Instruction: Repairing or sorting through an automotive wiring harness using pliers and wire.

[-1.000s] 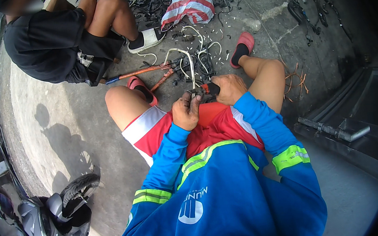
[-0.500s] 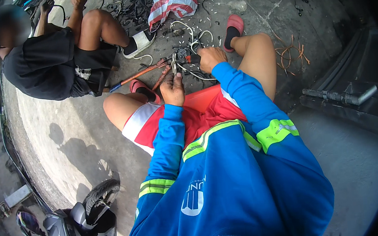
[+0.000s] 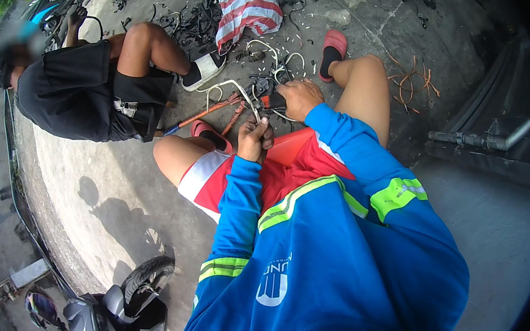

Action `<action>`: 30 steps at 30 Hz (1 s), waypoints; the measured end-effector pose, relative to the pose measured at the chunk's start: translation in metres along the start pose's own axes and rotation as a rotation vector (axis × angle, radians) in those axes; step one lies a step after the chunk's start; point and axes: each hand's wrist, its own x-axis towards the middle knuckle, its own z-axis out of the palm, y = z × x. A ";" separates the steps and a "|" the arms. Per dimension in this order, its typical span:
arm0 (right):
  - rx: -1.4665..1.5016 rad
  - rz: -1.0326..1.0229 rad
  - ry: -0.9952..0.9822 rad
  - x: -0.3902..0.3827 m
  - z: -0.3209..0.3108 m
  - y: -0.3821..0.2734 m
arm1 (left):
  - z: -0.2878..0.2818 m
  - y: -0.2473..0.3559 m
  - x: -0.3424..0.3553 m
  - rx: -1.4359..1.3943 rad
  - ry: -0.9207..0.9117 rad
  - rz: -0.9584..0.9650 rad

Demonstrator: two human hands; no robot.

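Note:
My left hand is closed, thumb uppermost, around a white cable that rises from it and bends away to the left. Just to its right, my right hand grips a hand tool with a black-and-orange handle; the tool's working end is too small and cluttered to make out. Beside the hands, a long-handled tool with orange-red handles, one tipped in blue, lies over the ground. More white cable loops on the concrete beyond my right hand.
A seated co-worker is at the far left. Dark cable scraps surround a red-and-white striped sack. Copper-coloured wire lies right of my leg. A parked motorcycle stands lower left; a dark metal structure is at the right.
My left hand has drawn slightly down and turned, and the white cable now arches up from it to the left. My right hand keeps its grip. The whole view has shifted slightly.

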 end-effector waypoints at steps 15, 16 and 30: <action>-0.093 -0.062 0.151 -0.005 0.010 -0.003 | -0.006 -0.017 0.011 0.182 0.302 -0.011; -0.099 -0.059 0.152 -0.006 0.010 -0.002 | -0.004 -0.018 0.010 0.179 0.301 -0.014; -0.164 0.060 0.033 -0.014 0.004 -0.002 | -0.013 -0.029 0.010 0.865 0.273 0.214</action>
